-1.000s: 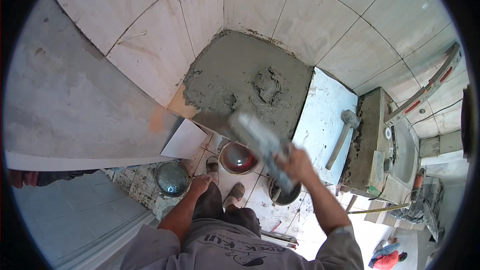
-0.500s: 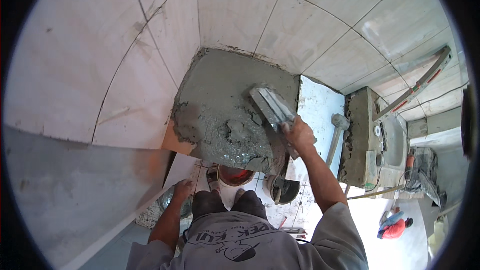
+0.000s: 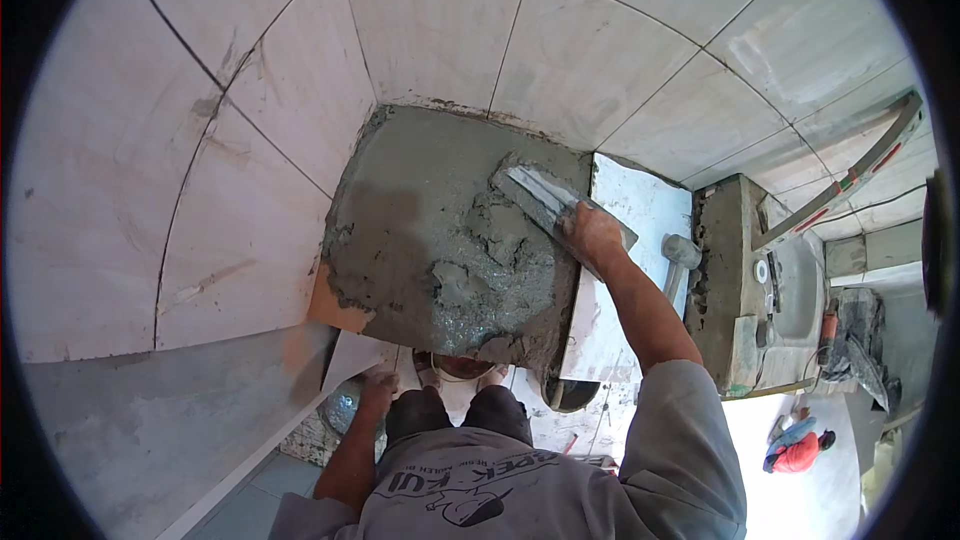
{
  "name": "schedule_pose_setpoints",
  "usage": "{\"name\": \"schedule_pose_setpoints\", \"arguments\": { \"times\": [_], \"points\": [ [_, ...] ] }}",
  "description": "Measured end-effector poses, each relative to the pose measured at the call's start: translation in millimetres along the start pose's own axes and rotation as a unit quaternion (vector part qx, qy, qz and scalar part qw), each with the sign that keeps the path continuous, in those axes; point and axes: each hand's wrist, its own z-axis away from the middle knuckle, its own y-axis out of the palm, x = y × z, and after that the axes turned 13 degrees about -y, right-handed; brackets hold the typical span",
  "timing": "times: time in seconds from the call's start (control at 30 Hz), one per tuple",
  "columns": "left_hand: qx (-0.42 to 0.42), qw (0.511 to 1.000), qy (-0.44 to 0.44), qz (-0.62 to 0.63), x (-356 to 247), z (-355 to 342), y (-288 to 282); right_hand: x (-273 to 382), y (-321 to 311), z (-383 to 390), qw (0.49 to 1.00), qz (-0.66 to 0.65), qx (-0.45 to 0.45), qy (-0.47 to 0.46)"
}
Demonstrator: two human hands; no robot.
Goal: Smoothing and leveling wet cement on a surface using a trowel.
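My right hand (image 3: 592,237) is closed round the handle of a plastering trowel (image 3: 545,198). The trowel's long metal blade lies tilted on the wet grey mortar (image 3: 400,180), near the right side of the slab. Rough, shiny lumps of mortar (image 3: 490,285) are heaped just below and left of the blade, while the back left part is smoother. Low on the left, my left hand (image 3: 378,392) hangs beside my knee, close to a pale panel edge (image 3: 352,358). Its fingers look curled; whatever they hold, if anything, is hidden.
A mallet (image 3: 682,255) lies on a white board (image 3: 625,210) right of the mortar. Farther right are a sink (image 3: 797,285) and a spirit level (image 3: 845,185) leaning on the tiled wall (image 3: 600,60). Buckets (image 3: 574,395) stand below the slab. A person in red (image 3: 797,453) is far right.
The trowel and my right hand have shifted slightly, and the mortar lumps under the blade look more spread and raised. The whole view has tilted a little. My left hand stays low.
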Motion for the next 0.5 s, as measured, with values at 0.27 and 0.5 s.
{"name": "schedule_pose_setpoints", "arguments": {
  "times": [0.27, 0.5],
  "points": [
    [-0.025, 0.996, 0.027, -0.083, 38, 2, -1, -6, -2, -29, 0.991, -0.041, 0.033, 0.12],
    [0.067, 0.996, 0.024, -0.052, 74, -26, -38, 7, 7, -38, 0.94, -0.206, -0.005, 0.271]
  ]
}}
